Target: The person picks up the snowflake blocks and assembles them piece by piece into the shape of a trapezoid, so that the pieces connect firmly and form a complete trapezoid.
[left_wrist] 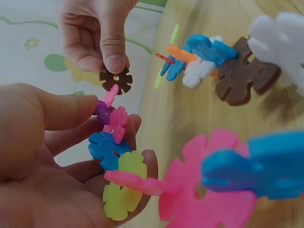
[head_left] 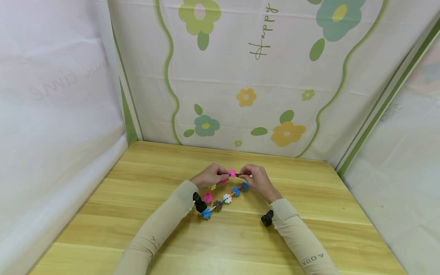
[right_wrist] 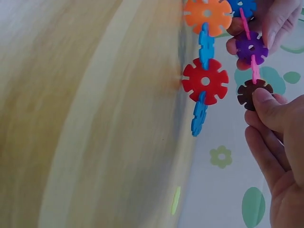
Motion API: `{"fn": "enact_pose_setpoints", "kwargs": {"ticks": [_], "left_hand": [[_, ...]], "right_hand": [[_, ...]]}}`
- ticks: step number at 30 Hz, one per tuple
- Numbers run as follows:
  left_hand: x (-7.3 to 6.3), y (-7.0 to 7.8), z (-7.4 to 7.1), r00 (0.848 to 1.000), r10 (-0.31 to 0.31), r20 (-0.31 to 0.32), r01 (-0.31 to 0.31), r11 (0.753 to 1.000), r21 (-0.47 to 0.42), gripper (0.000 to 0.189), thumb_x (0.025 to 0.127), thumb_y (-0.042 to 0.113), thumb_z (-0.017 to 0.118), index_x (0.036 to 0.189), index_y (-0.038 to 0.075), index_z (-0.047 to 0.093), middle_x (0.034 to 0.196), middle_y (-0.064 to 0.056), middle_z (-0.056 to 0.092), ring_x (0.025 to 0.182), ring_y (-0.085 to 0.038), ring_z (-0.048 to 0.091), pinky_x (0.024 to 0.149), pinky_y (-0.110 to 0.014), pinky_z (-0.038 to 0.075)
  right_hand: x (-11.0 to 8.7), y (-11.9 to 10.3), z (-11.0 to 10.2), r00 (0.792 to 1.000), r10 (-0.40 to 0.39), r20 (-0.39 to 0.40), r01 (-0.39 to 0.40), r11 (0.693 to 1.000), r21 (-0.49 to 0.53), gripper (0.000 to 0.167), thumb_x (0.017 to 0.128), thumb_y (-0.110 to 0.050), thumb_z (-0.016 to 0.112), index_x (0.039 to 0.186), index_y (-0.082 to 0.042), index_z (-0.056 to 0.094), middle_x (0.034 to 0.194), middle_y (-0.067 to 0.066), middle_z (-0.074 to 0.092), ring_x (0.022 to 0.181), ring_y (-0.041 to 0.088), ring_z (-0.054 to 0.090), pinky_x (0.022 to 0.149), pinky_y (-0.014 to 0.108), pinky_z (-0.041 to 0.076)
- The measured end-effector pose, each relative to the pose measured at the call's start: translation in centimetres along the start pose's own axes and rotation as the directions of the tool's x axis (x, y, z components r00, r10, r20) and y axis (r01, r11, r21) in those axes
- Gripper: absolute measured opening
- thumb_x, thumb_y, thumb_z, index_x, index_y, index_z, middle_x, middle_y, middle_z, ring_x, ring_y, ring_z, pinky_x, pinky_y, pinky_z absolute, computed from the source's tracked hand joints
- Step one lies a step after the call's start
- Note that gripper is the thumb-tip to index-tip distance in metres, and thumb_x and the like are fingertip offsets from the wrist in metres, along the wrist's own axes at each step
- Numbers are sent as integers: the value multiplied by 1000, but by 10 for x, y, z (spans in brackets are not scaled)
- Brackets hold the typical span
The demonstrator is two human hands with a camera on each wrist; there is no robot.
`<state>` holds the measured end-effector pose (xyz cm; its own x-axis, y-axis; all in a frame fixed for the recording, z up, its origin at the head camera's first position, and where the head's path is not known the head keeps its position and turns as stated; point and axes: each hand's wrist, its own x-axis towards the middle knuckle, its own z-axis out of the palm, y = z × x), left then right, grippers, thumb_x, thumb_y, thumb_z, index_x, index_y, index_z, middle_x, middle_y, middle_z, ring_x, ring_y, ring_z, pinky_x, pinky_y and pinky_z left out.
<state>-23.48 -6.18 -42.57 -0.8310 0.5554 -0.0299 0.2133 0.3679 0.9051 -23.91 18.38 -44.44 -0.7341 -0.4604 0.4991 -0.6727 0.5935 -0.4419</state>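
A chain of notched plastic snowflake discs (head_left: 227,198) in several colours loops over the table between my hands. My left hand (head_left: 211,175) pinches a purple disc (right_wrist: 244,50) near one end, with pink, blue and yellow-green discs hanging across its fingers in the left wrist view. Between thumb and fingers, my right hand (head_left: 258,180) holds a brown disc (left_wrist: 124,84). A pink disc (right_wrist: 255,71) joins the brown disc to the purple one. The chain's other end, a blue disc (right_wrist: 198,121) slotted into a red disc (right_wrist: 190,85), hangs near the right hand, not held.
Light wood tabletop (head_left: 220,248) spreads under both forearms. Floral printed cloth (head_left: 220,68) forms the back wall, and pale cloth walls stand at either side. A small black camera (head_left: 199,202) sits at the left wrist, another black camera (head_left: 267,218) at the right.
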Motion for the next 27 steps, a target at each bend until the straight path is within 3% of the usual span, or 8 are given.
{"fn": "enact_pose_setpoints", "kwargs": {"ticks": [4, 7, 15, 19, 22, 27], "left_hand": [[-1, -1, -2, 1000, -1, 2, 1, 1000, -7, 31, 111, 10, 53, 128, -8, 71, 69, -9, 58, 58, -12, 38, 71, -28, 45], [0, -4, -3, 1000, -10, -8, 10, 1000, -22, 30, 111, 12, 54, 128, -4, 73, 74, -15, 63, 59, -12, 40, 71, -28, 46], [0, -8, -3, 1000, -3, -10, 3, 1000, -5, 31, 111, 13, 54, 122, -7, 75, 108, -29, 72, 64, -12, 42, 73, -27, 45], [0, -9, -2, 999, -34, -9, 34, 999, -7, 32, 111, 16, 55, 130, -4, 72, 123, -26, 73, 88, -16, 66, 88, -33, 56], [0, -9, -3, 996, -89, -15, 88, 996, -26, 33, 112, 20, 54, 135, 1, 70, 133, -20, 71, 113, -24, 69, 101, -42, 56], [3, -7, -7, 989, -145, -17, 144, 988, -61, 33, 113, 22, 52, 133, 2, 69, 131, -19, 70, 113, -29, 66, 99, -43, 53]], "right_hand": [[1, 2, 3, 998, -49, -24, 49, 999, -18, 8, 92, -4, 80, 89, -9, 75, 87, 3, 79, 80, 17, 77, 72, 33, 63], [1, 2, 6, 995, -75, -61, 74, 997, -18, 8, 91, -3, 80, 87, -8, 75, 84, 3, 78, 78, 17, 77, 71, 34, 63], [-1, 3, 13, 993, -72, -95, 74, 997, 18, 9, 91, -1, 81, 88, -7, 74, 84, 4, 77, 76, 17, 76, 71, 34, 64], [-2, 3, 11, 998, -35, -52, 36, 999, 21, 6, 92, -4, 79, 90, -8, 75, 86, 2, 78, 79, 17, 77, 73, 34, 64], [-2, 2, 7, 1000, 18, 24, -19, 999, 29, 3, 94, -10, 79, 96, -10, 76, 93, 1, 79, 85, 17, 78, 78, 34, 64], [1, 3, -12, 979, 138, 147, -144, 989, 30, 17, 96, -16, 79, 111, -8, 76, 110, 10, 79, 99, 23, 77, 90, 41, 63]]}}
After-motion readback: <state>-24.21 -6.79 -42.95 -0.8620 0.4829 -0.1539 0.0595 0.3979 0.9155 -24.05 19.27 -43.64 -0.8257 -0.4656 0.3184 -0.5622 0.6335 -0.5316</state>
